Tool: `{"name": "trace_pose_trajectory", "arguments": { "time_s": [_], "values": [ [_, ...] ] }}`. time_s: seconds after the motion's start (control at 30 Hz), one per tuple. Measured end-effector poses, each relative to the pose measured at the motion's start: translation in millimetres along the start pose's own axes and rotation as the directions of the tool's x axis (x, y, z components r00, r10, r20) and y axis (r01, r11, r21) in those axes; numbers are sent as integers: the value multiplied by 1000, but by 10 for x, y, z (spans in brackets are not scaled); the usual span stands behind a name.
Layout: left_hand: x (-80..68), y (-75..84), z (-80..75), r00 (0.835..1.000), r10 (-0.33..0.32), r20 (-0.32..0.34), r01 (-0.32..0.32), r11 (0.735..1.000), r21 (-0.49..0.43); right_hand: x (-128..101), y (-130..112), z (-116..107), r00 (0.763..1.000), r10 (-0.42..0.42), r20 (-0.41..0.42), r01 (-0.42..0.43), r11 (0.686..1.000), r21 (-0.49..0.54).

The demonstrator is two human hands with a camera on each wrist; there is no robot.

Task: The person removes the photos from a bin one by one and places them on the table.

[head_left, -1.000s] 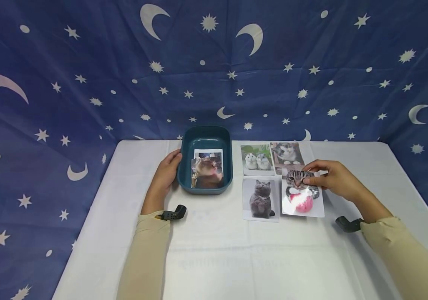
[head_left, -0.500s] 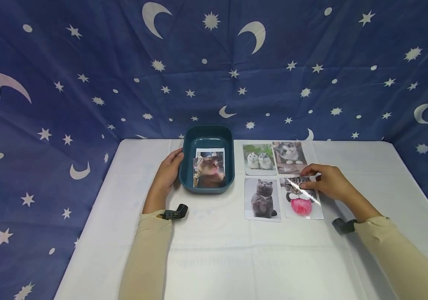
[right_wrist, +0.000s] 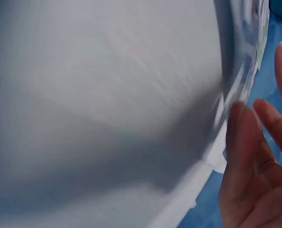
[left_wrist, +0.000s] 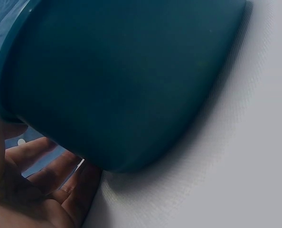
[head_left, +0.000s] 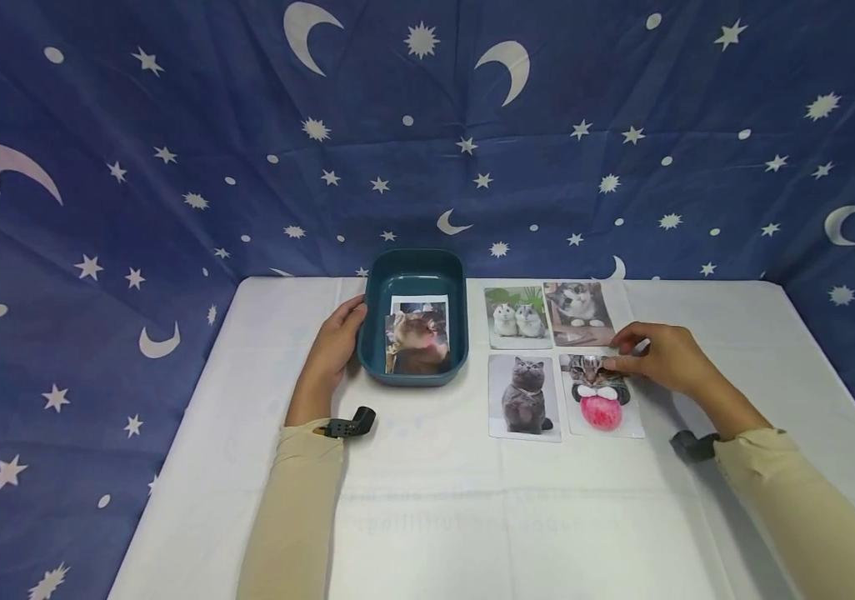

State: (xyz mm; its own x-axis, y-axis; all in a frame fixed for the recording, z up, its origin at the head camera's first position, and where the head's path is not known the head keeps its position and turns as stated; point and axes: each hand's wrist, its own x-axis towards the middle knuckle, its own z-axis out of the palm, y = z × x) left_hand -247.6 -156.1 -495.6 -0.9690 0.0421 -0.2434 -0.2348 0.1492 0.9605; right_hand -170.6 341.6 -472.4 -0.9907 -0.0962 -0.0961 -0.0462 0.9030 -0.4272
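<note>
On the white table (head_left: 427, 500) our left hand (head_left: 333, 346) rests with relaxed fingers against the deep teal plastic tub (head_left: 378, 350), which already holds two glossy animal photos (head_left: 418, 337). Our right hand (head_left: 660, 358) pinches the top edge of the tabby-cat-with-pink-ball photo (head_left: 600, 404). We judge the sorting partly done: four photos remain outside, including this one.

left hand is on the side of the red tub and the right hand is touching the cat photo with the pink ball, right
Not quite: the tub is dark teal, not red, as the head view and the left wrist view show. The rest holds: the left hand rests against the tub's side, and the right hand touches the cat photo with the pink ball.
</note>
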Motion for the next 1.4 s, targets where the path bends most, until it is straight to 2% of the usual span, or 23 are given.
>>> {"name": "trace_pose_trajectory", "arguments": {
  "time_s": [0.17, 0.3, 0.4, 0.6, 0.8, 0.9, 1.2, 1.4],
  "values": [
    [6, -13, -30, 1000, -2, -11, 2, 1000, 4, 76, -169, -46, 998, -41, -41, 38, 997, -64],
    [12, -22, -41, 1000, 1, -19, -1, 1000, 10, 224, -471, -76, 991, -131, -31, 130, 991, -30],
    [14, -24, -36, 1000, 4, -19, -4, 1000, 7, 378, -765, -89, 979, -205, -15, 205, 977, 49],
    [26, -39, -21, 1000, 0, -19, 0, 1000, 8, 706, -1485, -82, 963, -267, 37, 250, 935, 253],
    [30, -35, 5, 1000, 2, -11, -2, 1000, 8, 980, -2152, -23, 927, -368, 73, 321, 880, 350],
    [6, -7, 12, 1000, -1, -3, 1, 1000, 13, 1126, -2375, 50, 917, -390, 90, 333, 869, 366],
    [-17, -4, -4, 1000, 0, 1, 0, 1000, 9, 1551, -2702, 435, 913, -370, 173, 305, 899, 314],
    [7, -16, -13, 1000, 11, 5, -11, 1000, 7, 1680, -2743, 655, 925, -278, 258, 199, 935, 292]
  ]
}}
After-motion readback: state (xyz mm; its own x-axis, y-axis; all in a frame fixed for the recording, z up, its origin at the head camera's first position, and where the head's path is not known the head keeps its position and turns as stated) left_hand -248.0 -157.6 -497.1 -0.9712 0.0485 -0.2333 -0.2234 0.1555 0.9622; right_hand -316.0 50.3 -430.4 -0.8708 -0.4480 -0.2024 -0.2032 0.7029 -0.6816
